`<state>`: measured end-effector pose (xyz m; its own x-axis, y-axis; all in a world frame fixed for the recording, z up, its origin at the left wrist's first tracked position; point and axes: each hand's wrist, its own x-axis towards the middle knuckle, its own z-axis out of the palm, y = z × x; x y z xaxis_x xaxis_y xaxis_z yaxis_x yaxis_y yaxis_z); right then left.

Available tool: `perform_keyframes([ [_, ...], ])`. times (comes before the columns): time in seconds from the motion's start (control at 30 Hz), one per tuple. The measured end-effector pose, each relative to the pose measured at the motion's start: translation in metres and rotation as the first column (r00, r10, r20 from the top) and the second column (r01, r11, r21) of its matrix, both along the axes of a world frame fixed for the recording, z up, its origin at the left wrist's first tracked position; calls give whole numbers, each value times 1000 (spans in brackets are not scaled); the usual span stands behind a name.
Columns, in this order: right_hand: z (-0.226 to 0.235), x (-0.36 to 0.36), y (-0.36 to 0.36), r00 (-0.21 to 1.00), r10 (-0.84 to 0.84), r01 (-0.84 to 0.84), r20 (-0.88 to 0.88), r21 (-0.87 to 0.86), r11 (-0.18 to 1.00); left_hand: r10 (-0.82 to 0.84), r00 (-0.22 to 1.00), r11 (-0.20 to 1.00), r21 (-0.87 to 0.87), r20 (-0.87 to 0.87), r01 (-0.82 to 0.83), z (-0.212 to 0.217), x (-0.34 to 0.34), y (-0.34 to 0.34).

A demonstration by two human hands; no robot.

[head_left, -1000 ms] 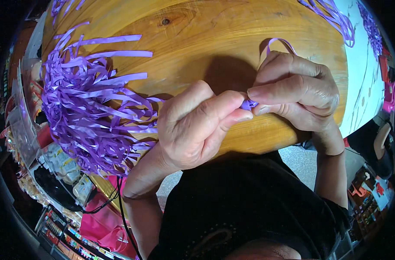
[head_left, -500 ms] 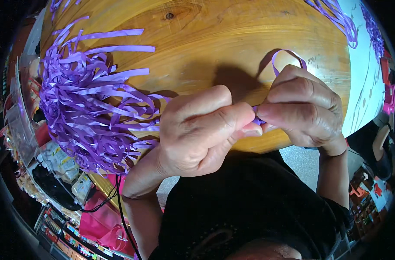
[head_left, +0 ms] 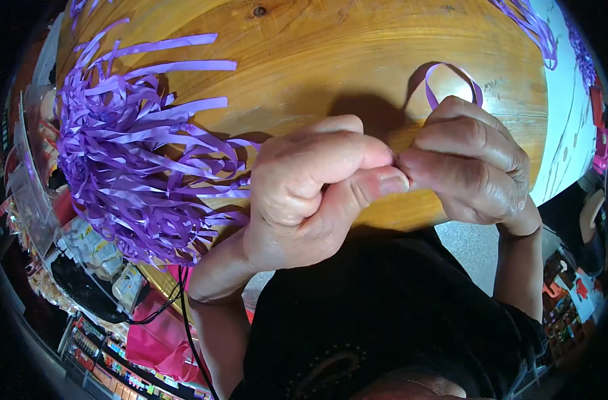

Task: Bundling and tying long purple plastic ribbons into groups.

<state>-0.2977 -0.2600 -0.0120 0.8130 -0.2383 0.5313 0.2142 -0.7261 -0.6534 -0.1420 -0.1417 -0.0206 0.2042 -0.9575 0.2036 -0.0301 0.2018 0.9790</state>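
Observation:
Above the near edge of the table, my left hand [head_left: 317,190] and my right hand [head_left: 474,163] meet fingertip to fingertip, both closed in a pinch. A loop of purple ribbon [head_left: 478,93] rises from behind my right hand's fingers. Whatever lies between the fingertips is covered by them; the ribbon there does not show. To the left of my left hand, a large heap of purple ribbon pieces [head_left: 131,153] spreads over the table, some with small knots and loose ends reaching toward my wrist.
The wooden table [head_left: 304,60] has a rounded edge. More purple ribbons [head_left: 534,33] lie at the far right, beside a white marbled surface [head_left: 564,133]. Clear plastic containers [head_left: 41,153], a black cable [head_left: 184,313] and a pink bag [head_left: 159,340] are at the left. Another person's arm shows at right.
My left hand has rolled so its thumb now lies along the front of the pinch. The bit of purple ribbon seen between the fingertips is now covered.

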Motion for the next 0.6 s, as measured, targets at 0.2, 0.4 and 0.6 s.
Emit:
perform_keyframes([
  [0.2, 3, 8, -18, 992, 115, -101, -53, 219, 971, 126, 945, 991, -79, 301, -107, 5, 3, 0],
  [0.4, 3, 8, -23, 992, 50, -41, -112, 81, 996, 176, 908, 979, -164, 380, -121, -4, 10, -6],
  [0.6, 3, 9, -20, 988, 23, 14, -150, 240, 971, 164, 867, 983, -157, 471, -101, -3, 12, -6],
])
